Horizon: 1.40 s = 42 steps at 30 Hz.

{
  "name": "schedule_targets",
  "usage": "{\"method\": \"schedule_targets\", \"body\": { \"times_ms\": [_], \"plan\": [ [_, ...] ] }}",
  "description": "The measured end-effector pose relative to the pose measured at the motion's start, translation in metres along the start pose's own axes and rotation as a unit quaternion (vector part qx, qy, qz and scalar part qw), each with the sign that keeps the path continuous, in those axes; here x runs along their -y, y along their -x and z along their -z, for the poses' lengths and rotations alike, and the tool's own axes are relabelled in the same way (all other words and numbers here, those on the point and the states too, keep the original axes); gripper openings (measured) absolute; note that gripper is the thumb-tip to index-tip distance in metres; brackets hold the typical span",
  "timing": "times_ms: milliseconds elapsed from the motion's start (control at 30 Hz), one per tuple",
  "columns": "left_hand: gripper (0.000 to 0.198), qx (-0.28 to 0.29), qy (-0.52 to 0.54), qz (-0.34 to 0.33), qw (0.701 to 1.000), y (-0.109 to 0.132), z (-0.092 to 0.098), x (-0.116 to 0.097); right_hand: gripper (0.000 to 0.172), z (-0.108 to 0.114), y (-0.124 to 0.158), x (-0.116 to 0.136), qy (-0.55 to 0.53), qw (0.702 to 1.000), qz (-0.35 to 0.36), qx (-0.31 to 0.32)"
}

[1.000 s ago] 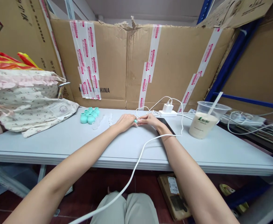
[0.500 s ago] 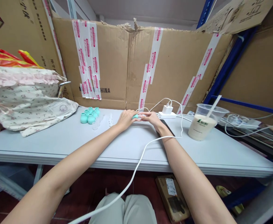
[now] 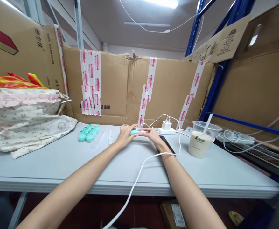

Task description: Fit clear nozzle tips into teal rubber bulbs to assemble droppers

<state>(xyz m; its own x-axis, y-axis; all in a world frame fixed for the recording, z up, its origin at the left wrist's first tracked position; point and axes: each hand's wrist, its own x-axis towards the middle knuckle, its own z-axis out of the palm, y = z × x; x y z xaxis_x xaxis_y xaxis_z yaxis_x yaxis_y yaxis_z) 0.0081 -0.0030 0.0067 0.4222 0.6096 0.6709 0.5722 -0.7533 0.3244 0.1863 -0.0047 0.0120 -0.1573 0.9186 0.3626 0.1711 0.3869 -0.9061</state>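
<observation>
Farther back now: left hand point(image 3: 124, 133), right hand point(image 3: 151, 134), both tight on one teal cap point(image 3: 133, 132)

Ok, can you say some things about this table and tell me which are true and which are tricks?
1. The left hand and right hand meet at one small teal rounded piece. True.
2. The clear plastic cup of milky drink has tipped over. False: it stands upright.
3. A cluster of small teal rounded caps sits on the grey table, left of the left hand. True.
4. The white cable lies coiled on the floor. False: it drapes over the right wrist.
</observation>
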Motion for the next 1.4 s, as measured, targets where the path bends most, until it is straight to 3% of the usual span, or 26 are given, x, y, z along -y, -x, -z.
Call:
{"method": "schedule_targets", "body": {
  "times_ms": [233, 333, 500, 600, 733, 867, 1000, 1233, 1400],
  "plan": [
    [0.058, -0.047, 0.042, 0.023, 0.998, 0.002, -0.002, -0.014, 0.042, 0.000, 0.003, 0.007, 0.041, 0.999, 0.014, -0.010],
    [0.060, -0.027, 0.068, 0.047, 0.996, 0.000, -0.006, -0.011, 0.041, 0.000, 0.002, 0.007, 0.055, 0.998, 0.022, -0.024],
    [0.057, -0.031, 0.169, 0.075, 0.982, -0.006, -0.016, 0.001, 0.066, 0.002, -0.001, 0.005, -0.032, 0.998, -0.002, -0.062],
    [0.055, -0.053, 0.237, 0.110, 0.964, -0.010, -0.020, 0.005, 0.058, 0.000, -0.002, 0.002, -0.067, 0.994, -0.024, -0.078],
    [0.058, -0.071, 0.316, 0.177, 0.929, -0.017, -0.026, 0.006, 0.046, -0.012, -0.004, -0.003, -0.063, 0.997, -0.018, -0.036],
    [0.058, -0.083, 0.352, 0.156, 0.919, -0.015, -0.035, 0.004, 0.049, -0.027, -0.006, -0.009, -0.082, 0.996, 0.012, -0.029],
    [0.052, -0.096, 0.358, 0.160, 0.915, -0.009, -0.042, 0.006, 0.044, -0.030, -0.008, -0.014, -0.096, 0.995, -0.029, -0.025],
    [0.043, -0.151, 0.345, 0.121, 0.918, -0.015, -0.031, 0.011, 0.042, -0.023, -0.006, -0.017, -0.049, 0.993, -0.071, 0.085],
    [0.034, -0.135, 0.390, 0.121, 0.903, -0.019, -0.024, 0.012, 0.030, -0.028, -0.010, -0.025, -0.017, 0.997, -0.038, 0.063]
  ]
}}
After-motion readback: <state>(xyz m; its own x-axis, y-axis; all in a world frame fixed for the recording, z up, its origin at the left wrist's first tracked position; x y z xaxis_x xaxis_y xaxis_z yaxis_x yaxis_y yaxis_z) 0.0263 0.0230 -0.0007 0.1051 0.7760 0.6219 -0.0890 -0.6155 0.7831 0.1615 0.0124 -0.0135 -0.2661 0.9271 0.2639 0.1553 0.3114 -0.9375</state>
